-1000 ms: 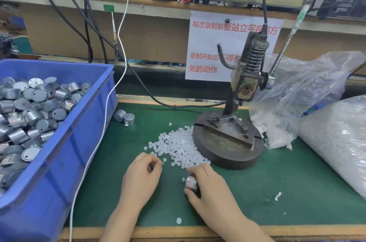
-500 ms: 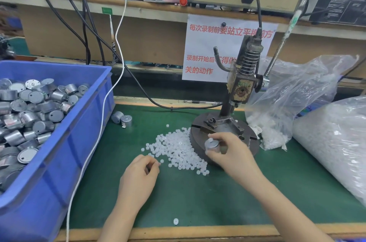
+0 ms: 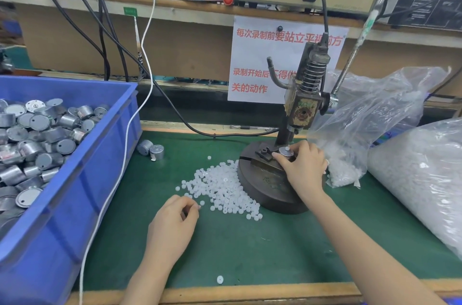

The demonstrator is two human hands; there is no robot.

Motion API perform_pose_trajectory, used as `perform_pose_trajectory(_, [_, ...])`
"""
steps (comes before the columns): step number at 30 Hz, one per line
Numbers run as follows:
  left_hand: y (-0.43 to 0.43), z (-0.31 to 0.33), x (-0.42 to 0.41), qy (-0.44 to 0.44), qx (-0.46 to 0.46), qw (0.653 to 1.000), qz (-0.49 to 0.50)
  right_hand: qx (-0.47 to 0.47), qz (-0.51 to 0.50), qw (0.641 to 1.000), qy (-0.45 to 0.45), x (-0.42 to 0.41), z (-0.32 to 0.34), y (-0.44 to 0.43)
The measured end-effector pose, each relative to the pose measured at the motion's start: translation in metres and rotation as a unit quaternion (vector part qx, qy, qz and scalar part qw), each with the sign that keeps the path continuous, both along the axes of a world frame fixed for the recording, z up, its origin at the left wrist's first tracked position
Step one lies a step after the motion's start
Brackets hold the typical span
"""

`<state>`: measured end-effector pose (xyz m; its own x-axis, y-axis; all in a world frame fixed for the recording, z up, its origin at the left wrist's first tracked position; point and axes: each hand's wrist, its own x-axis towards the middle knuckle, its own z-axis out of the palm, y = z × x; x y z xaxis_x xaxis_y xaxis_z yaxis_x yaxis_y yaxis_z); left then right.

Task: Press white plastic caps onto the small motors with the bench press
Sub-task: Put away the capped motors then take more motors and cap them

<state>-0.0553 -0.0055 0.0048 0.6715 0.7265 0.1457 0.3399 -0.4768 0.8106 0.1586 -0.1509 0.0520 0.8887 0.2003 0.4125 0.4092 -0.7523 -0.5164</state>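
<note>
Motor [image 3: 286, 151]: right hand [image 3: 303, 171] grips it on bench press [image 3: 303, 109]; seat it flat, centred.
Left hand [image 3: 175, 224]: curled by caps [image 3: 222, 189]; contents unclear.

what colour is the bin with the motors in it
Blue; the bin shows best in the head view.

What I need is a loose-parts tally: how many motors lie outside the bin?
3. Left motor and right motor lie on the green mat beside the blue bin; the third motor sits on the bench press, held by the right hand. More may be hidden.
</note>
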Motion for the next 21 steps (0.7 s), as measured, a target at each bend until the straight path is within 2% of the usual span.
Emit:
perform_pose_trajectory(4, [0.001, -0.001, 0.0, 0.005, 0.002, 1.0, 0.0, -0.009, 0.012, 1.0, 0.014, 0.003, 0.001, 0.002])
perform_pose_trajectory(6, [0.001, -0.001, 0.0, 0.005, 0.001, 1.0, -0.001, 0.015, 0.054, 0.998, 0.03, 0.005, 0.003, -0.001])
perform_pose_trajectory(8, [0.001, -0.001, 0.0, 0.008, 0.001, 1.0, 0.002, 0.143, 0.106, 0.982, 0.07, 0.005, 0.009, -0.008])
perform_pose_trajectory(10, [0.001, -0.002, 0.001, 0.01, 0.007, 1.0, 0.006, 0.295, 0.112, 0.944, 0.092, 0.006, 0.018, -0.017])
perform_pose_trajectory(11, [0.001, -0.002, 0.001, 0.011, 0.01, 1.0, 0.007, 0.336, 0.108, 0.932, 0.088, 0.007, 0.025, -0.021])
perform_pose_trajectory(17, [0.001, 0.0, 0.003, 0.054, 0.041, 0.998, 0.01, 0.397, 0.17, 0.898, 0.085, 0.029, 0.099, -0.018])
perform_pose_trajectory(21, [0.0, 0.001, 0.005, 0.067, 0.052, 0.996, 0.018, 0.468, 0.152, 0.863, 0.116, 0.041, 0.138, -0.012])
